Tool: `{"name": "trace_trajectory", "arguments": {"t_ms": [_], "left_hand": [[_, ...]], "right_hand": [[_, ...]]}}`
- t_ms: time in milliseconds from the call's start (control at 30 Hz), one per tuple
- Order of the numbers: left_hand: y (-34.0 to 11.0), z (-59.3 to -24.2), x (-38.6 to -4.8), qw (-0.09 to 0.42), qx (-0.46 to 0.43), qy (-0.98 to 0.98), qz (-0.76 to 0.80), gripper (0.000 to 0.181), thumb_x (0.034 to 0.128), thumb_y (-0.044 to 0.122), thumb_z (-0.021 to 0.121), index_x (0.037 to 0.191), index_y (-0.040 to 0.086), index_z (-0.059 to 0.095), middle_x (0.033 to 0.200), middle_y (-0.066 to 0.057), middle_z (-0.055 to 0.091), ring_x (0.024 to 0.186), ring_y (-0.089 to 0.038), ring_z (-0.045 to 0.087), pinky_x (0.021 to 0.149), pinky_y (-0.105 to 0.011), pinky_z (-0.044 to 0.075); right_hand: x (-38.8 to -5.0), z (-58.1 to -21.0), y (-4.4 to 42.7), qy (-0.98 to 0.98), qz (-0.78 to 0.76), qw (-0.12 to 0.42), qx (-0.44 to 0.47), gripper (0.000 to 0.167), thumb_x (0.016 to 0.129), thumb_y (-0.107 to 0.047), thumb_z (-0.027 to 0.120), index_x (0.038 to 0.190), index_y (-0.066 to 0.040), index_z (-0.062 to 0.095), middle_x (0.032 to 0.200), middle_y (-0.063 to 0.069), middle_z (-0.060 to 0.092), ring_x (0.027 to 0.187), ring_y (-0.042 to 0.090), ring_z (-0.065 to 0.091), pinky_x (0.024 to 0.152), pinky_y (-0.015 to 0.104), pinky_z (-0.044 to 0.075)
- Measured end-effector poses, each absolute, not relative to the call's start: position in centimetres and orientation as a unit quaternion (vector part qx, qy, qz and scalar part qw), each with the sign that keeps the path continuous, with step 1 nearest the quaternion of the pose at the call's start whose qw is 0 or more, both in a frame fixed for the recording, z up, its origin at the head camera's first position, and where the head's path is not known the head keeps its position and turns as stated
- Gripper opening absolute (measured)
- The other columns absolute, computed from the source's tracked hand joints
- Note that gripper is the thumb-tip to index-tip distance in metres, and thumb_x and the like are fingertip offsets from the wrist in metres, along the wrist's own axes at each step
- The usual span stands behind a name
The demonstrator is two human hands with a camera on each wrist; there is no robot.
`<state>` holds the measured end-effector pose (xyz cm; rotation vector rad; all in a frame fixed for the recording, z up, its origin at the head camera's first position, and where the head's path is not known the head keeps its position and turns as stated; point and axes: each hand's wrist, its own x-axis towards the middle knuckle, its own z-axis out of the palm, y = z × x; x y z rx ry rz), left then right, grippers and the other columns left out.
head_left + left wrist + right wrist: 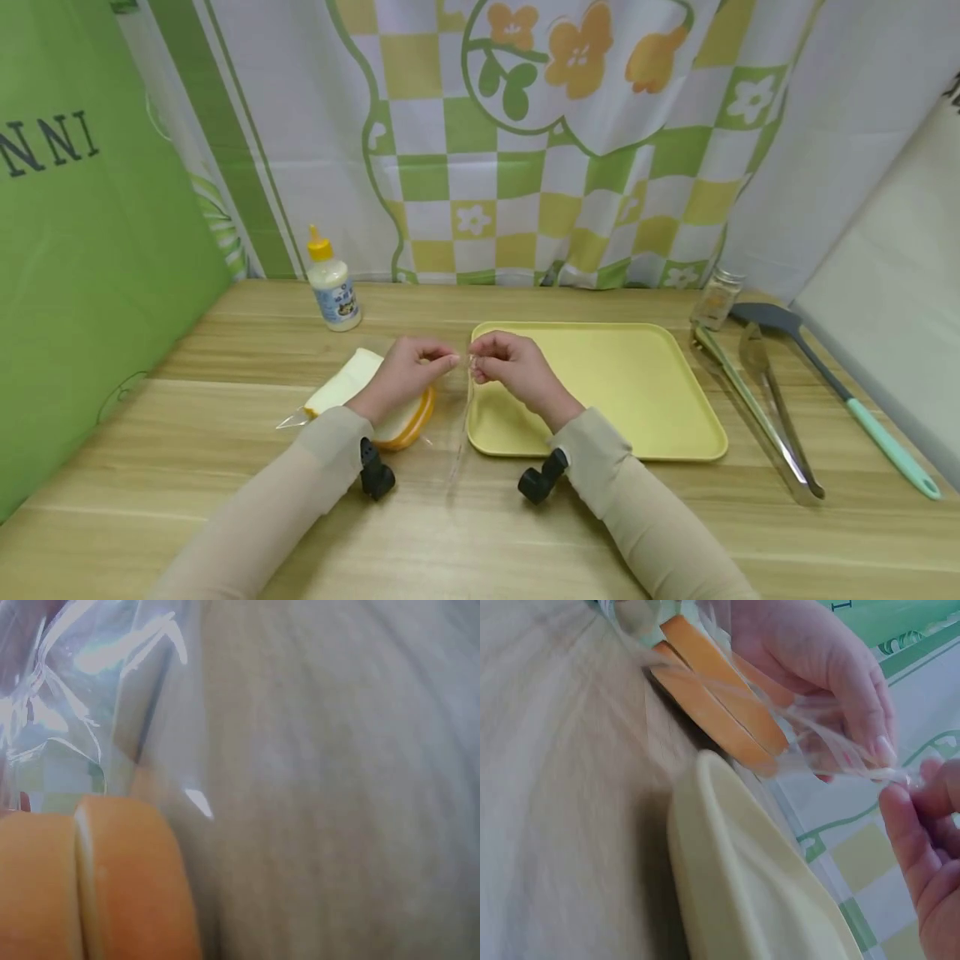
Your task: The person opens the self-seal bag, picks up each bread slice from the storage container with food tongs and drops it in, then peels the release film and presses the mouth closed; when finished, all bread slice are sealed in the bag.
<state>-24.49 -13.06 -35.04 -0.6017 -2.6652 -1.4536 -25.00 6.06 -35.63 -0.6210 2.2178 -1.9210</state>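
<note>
Wooden worktop (480, 533): left hand (405, 371) and right hand (517, 368) pinch a clear bag (847, 772).
Bread (342, 385) lies inside, left of the yellow tray (622, 392); the right-wrist view shows film reaching both hands, faint in the head view.

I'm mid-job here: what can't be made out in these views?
Head: part of the bread, hidden by the left hand.
Head: bottle label, small print too small.
Left wrist: bread's lower part, cut off by the bottom edge.
Right wrist: clear wrapper's end, hidden in the right hand's fingertips.
Right wrist: tray, cut off by the bottom edge.
</note>
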Motion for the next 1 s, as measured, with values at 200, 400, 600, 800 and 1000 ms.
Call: {"name": "trace_trajectory", "arguments": {"t_ms": [200, 400, 600, 800, 1000], "left_hand": [[-13.0, -35.3, -24.6, 0.007, -0.18, -0.851, -0.493, 0.02, 0.0888, 0.019, 0.063, 0.096, 0.002, 0.07, 0.094, -0.008, 0.07, 0.088, -0.016, 0.06, 0.081, -0.033, 0.049], [-13.0, -35.5, -24.8, 0.001, -0.176, -0.849, -0.499, 0.019, 0.0887, 0.02, 0.063, 0.094, 0.003, 0.071, 0.093, -0.007, 0.07, 0.086, -0.014, 0.059, 0.078, -0.03, 0.048], [-13.1, -35.8, -24.9, 0.002, -0.201, -0.841, -0.503, 0.02, 0.0887, 0.017, 0.063, 0.094, 0.0, 0.07, 0.093, -0.011, 0.07, 0.085, -0.014, 0.059, 0.077, -0.029, 0.048], [-13.0, -35.8, -24.9, -0.002, -0.201, -0.84, -0.503, 0.018, 0.0882, 0.018, 0.064, 0.093, 0.002, 0.071, 0.092, -0.008, 0.07, 0.083, -0.012, 0.058, 0.076, -0.029, 0.048], [-13.0, -35.8, -24.9, 0.004, -0.21, -0.839, -0.501, 0.016, 0.0883, 0.016, 0.063, 0.092, 0.003, 0.072, 0.092, -0.008, 0.07, 0.083, -0.012, 0.058, 0.075, -0.029, 0.048]], "right_hand": [[-25.1, -35.4, 6.7, 0.749, -0.611, 0.077, -0.246, 0.02, 0.09, 0.002, 0.054, 0.106, 0.011, 0.062, 0.089, 0.02, 0.064, 0.073, 0.009, 0.059, 0.071, 0.029, 0.053], [-25.0, -34.7, 6.7, 0.791, -0.553, 0.07, -0.254, 0.021, 0.09, -0.008, 0.058, 0.109, 0.002, 0.063, 0.094, 0.02, 0.065, 0.073, 0.012, 0.058, 0.074, 0.042, 0.052], [-25.0, -34.5, 6.7, 0.811, -0.524, 0.072, -0.251, 0.02, 0.091, -0.008, 0.058, 0.107, -0.001, 0.065, 0.085, 0.013, 0.065, 0.07, 0.011, 0.056, 0.07, 0.042, 0.052], [-25.0, -34.5, 6.7, 0.81, -0.527, 0.076, -0.246, 0.016, 0.09, -0.006, 0.058, 0.103, 0.001, 0.064, 0.083, 0.008, 0.063, 0.069, 0.011, 0.056, 0.071, 0.042, 0.053], [-25.1, -34.4, 6.6, 0.806, -0.527, 0.078, -0.257, 0.015, 0.091, -0.004, 0.056, 0.102, 0.001, 0.065, 0.083, 0.013, 0.064, 0.067, 0.012, 0.055, 0.068, 0.036, 0.053]]}}
